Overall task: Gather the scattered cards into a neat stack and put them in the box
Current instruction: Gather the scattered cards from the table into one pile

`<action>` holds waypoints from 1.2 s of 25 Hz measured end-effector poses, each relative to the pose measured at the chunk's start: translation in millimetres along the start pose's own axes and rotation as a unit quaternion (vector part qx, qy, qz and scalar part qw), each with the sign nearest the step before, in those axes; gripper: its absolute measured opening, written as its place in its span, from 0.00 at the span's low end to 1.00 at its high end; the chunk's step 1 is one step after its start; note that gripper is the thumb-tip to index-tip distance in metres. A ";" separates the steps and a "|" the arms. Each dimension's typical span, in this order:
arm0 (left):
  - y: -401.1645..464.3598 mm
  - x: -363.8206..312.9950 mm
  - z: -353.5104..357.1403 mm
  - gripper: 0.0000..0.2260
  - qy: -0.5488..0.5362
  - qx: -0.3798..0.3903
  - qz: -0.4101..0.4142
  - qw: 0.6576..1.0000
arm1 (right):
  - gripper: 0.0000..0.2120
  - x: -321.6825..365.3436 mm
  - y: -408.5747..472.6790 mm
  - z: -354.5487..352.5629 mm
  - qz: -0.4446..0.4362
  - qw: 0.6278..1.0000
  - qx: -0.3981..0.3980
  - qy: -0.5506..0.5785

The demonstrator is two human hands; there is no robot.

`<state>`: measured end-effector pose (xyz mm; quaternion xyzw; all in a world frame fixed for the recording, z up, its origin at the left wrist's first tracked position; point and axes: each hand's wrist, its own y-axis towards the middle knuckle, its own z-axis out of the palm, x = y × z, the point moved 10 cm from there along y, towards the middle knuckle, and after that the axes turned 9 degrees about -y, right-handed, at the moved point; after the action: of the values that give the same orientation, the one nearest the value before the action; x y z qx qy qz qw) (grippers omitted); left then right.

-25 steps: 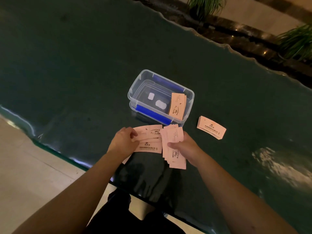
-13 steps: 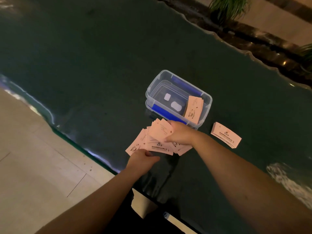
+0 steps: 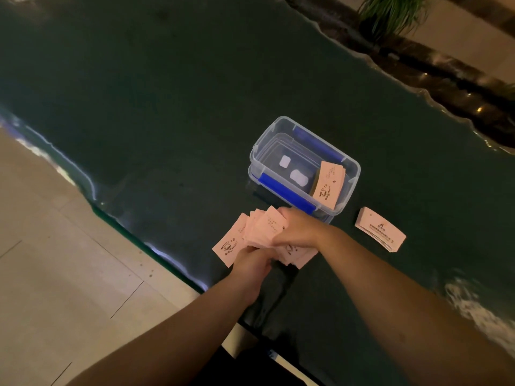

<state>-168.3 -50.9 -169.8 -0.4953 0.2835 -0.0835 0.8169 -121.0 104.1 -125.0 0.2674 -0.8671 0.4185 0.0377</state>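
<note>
Pink cards (image 3: 262,232) lie fanned just in front of the clear plastic box (image 3: 349,174), clasped by both the left hand (image 3: 252,261) and right hand (image 3: 298,232). One stack (image 3: 328,183) leans inside the box; another stack (image 3: 380,232) lies beside it.

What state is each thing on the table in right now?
Box: open, no lid on, one card stack inside.
Stack in the box: neat, leaning on the right end wall.
Stack on the table: squared up, right of the box.
Loose cards: fanned, untidy, under both hands.
Left hand: on the cards.
Right hand: on the cards.
</note>
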 end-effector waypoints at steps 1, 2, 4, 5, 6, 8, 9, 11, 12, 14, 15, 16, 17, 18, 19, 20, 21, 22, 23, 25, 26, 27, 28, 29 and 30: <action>-1.0 -2.0 4.0 0.17 -0.016 0.011 0.004 1.000 | 0.37 -3.6 -2.8 1.7 0.009 1.000 -0.007 0.003; -2.0 -3.7 6.6 0.19 -0.024 0.017 0.005 1.000 | 0.40 -7.2 -5.7 5.0 0.020 1.000 -0.011 0.014; -2.4 -6.5 8.0 0.21 -0.006 0.021 0.010 1.000 | 0.41 -14.3 -10.0 15.1 0.047 0.997 -0.007 0.061; -2.8 -8.5 8.7 0.22 0.012 0.024 0.017 1.000 | 0.40 -18.3 -11.5 20.5 0.061 0.994 -0.006 0.089; -3.6 -10.4 8.7 0.22 0.036 0.027 0.025 0.999 | 0.38 -22.3 -13.5 25.1 0.074 0.991 -0.008 0.115; -4.4 -14.2 8.1 0.20 0.099 0.027 0.034 0.994 | 0.35 -29.6 -17.4 32.9 0.097 0.982 -0.012 0.161; -6.5 -17.6 8.0 0.18 0.139 0.028 0.036 0.989 | 0.34 -32.4 -20.3 37.6 0.110 0.976 -0.009 0.188; -11.0 -32.3 6.3 0.12 0.253 0.019 0.056 0.966 | 0.35 -36.4 -26.0 46.4 0.134 0.961 -0.002 0.243; -12.2 -45.0 3.0 0.09 0.314 0.003 0.085 0.946 | 0.36 -36.8 -28.5 49.8 0.143 0.953 -0.001 0.267; -14.1 -73.4 -8.9 0.14 0.394 -0.048 0.160 0.904 | 0.41 -34.7 -32.0 53.2 0.151 0.942 -0.004 0.298; -14.0 -86.8 -17.0 0.19 0.415 -0.076 0.191 0.886 | 0.42 -33.2 -32.9 54.2 0.156 0.939 -0.007 0.306; -13.8 -96.9 -25.0 0.23 0.429 -0.100 0.209 0.873 | 0.42 -32.0 -33.9 55.5 0.162 0.935 -0.010 0.317; -14.0 -103.3 -31.9 0.25 0.443 -0.116 0.215 0.863 | 0.40 -30.8 -34.7 57.5 0.168 0.927 -0.015 0.336; -13.7 -105.9 -36.7 0.28 0.458 -0.122 0.206 0.856 | 0.36 -29.7 -35.6 60.1 0.174 0.914 -0.017 0.366; -12.8 -106.0 -39.3 0.29 0.472 -0.121 0.194 0.851 | 0.32 -28.6 -36.0 63.3 0.181 0.897 -0.017 0.403; -12.8 -105.2 -39.1 0.31 0.479 -0.114 0.182 0.851 | 0.28 -27.7 -36.1 66.7 0.187 0.877 -0.016 0.443; -13.0 -104.4 -37.7 0.32 0.479 -0.104 0.173 0.855 | 0.25 -25.6 -35.9 70.3 0.190 0.854 -0.015 0.483; -13.4 -103.2 -35.5 0.32 0.474 -0.095 0.167 0.859 | 0.22 -22.7 -35.4 73.5 0.192 0.833 -0.013 0.519; -13.7 -102.0 -32.8 0.31 0.469 -0.087 0.167 0.863 | 0.21 -19.0 -35.1 76.3 0.192 0.815 -0.013 0.546; -13.6 -100.3 -29.4 0.25 0.453 -0.081 0.165 0.872 | 0.19 -12.2 -33.4 79.8 0.195 0.798 -0.021 0.570; -13.3 -98.7 -27.0 0.22 0.443 -0.075 0.159 0.879 | 0.20 -9.0 -32.3 81.1 0.196 0.798 -0.028 0.569; -13.2 -96.7 -24.3 0.21 0.440 -0.066 0.154 0.882 | 0.21 -6.0 -30.7 82.3 0.196 0.800 -0.036 0.566; -12.8 -95.2 -21.2 0.20 0.443 -0.059 0.150 0.882 | 0.22 -3.3 -30.0 83.1 0.196 0.803 -0.043 0.561; -10.9 -93.8 -19.8 0.20 0.447 -0.055 0.148 0.881 | 0.22 -0.4 -29.0 84.0 0.197 0.805 -0.050 0.557; -9.5 -93.0 -18.9 0.20 0.445 -0.053 0.144 0.882 | 0.22 2.8 -28.7 84.7 0.199 0.807 -0.056 0.553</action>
<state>-254.0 -31.2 -132.8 -0.4028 0.6894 -0.1615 0.5800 -95.8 25.2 -158.7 -0.1903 -0.7554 0.4450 0.4418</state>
